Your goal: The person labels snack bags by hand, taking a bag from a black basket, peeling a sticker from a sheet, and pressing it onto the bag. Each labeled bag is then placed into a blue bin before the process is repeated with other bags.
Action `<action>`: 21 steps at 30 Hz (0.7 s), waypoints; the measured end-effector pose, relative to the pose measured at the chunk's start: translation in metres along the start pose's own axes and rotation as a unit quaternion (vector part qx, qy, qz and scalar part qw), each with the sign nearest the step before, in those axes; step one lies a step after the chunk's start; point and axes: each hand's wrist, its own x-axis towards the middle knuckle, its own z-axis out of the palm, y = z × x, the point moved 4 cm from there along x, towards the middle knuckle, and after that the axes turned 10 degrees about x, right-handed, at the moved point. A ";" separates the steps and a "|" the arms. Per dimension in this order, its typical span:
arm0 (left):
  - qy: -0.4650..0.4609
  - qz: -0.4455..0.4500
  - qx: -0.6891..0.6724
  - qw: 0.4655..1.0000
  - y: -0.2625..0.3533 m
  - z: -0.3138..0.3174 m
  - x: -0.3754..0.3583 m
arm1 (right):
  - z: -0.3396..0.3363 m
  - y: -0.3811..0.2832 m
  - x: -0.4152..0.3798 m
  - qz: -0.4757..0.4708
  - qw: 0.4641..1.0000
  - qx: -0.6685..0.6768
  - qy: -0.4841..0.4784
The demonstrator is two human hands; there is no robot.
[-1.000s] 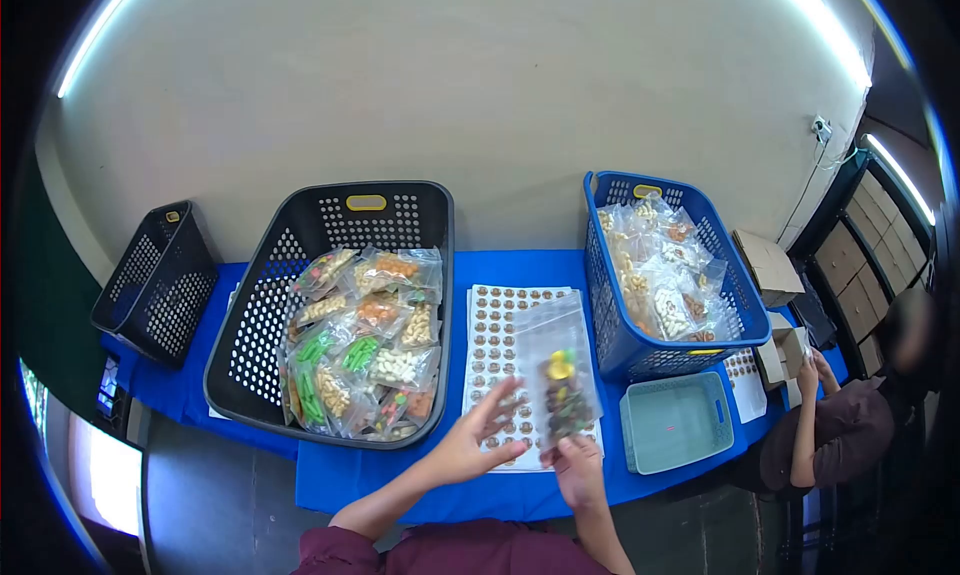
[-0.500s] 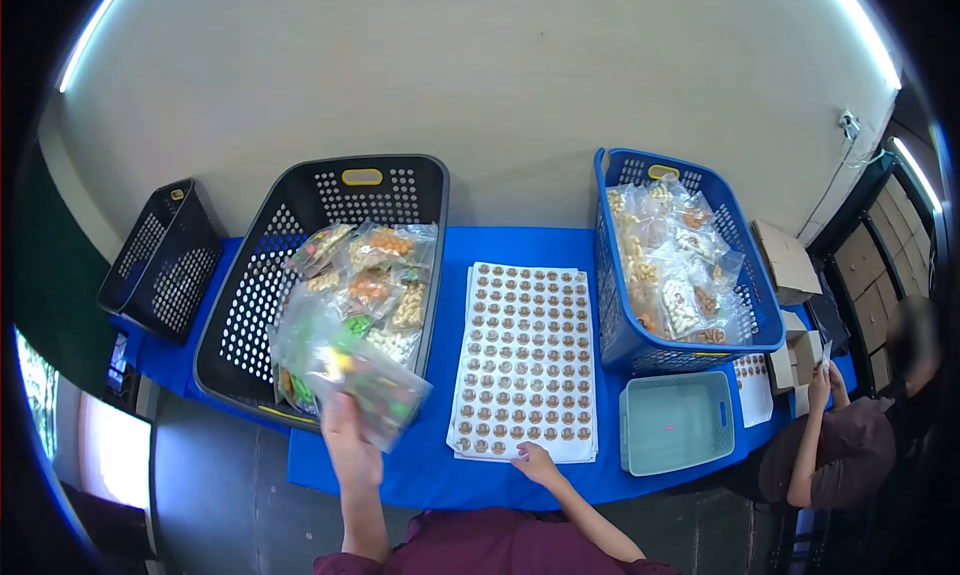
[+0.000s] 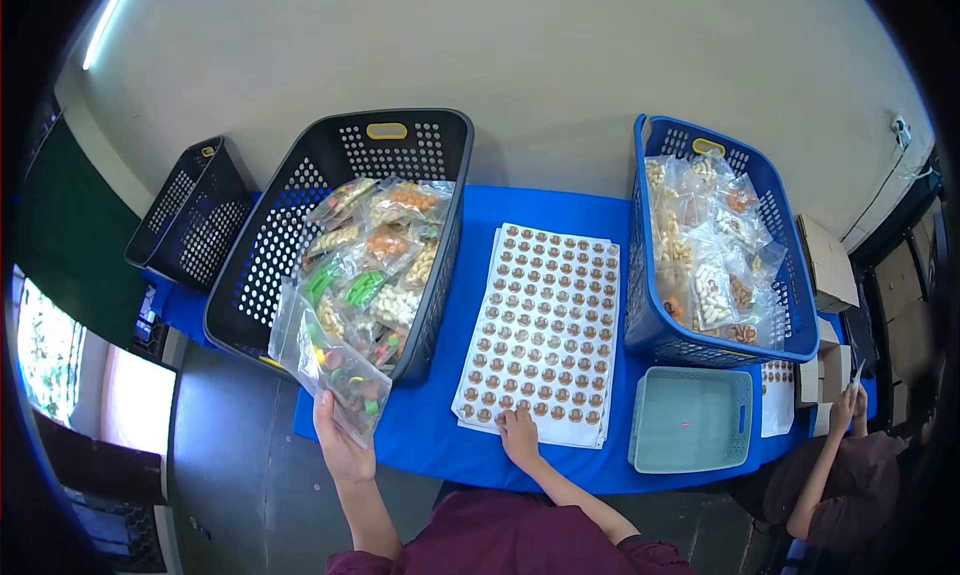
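My left hand (image 3: 345, 445) is closed on the lower edge of a clear plastic bag (image 3: 345, 380) of multicoloured pieces, held tilted over the near rim of the large black basket (image 3: 222, 315). My right hand (image 3: 520, 440) rests at the lower edge of a sheet of round brown stickers (image 3: 545, 325). Its fingers are bent down onto the bottom rows; whatever lies under the fingertips is hidden. Inside the black basket are several filled bags (image 3: 385, 245) with orange, green and pale contents.
A blue basket (image 3: 645, 305) of filled bags stands right of the sheet, with a pale green tray (image 3: 690, 465) in front. Cardboard boxes (image 3: 826, 265) and another person (image 3: 835, 485) are at the right. A smaller black basket (image 3: 190, 215) stands far left on the blue cloth (image 3: 420, 450).
The bag in my left hand has steadied and tilted, now lower against the black basket's rim. My right hand has moved up onto the sticker rows. The whole view has shifted slightly.
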 end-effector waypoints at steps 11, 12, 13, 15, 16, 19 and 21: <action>-0.044 0.121 0.093 0.987 0.001 0.014 -0.039 | -0.002 0.003 0.001 -0.010 0.999 -0.031 -0.043; -0.055 0.125 0.111 0.984 0.001 0.015 -0.041 | -0.001 0.004 0.003 -0.006 0.998 -0.028 -0.051; -0.049 0.130 0.107 0.984 0.001 0.016 -0.044 | 0.001 0.006 0.005 0.000 0.998 -0.029 -0.057; -0.036 0.137 0.098 0.985 0.001 0.018 -0.050 | 0.004 0.011 0.006 0.013 0.997 -0.032 -0.071; -0.021 0.130 0.081 0.988 -0.001 0.016 -0.051 | 0.004 0.013 0.004 0.006 0.997 -0.020 -0.075; 0.011 0.116 0.046 0.992 -0.006 0.011 -0.053 | -0.003 0.012 0.000 -0.009 0.998 0.001 -0.063; 0.017 0.110 0.046 0.993 -0.007 0.010 -0.054 | -0.011 0.001 -0.006 -0.009 1.000 -0.002 -0.025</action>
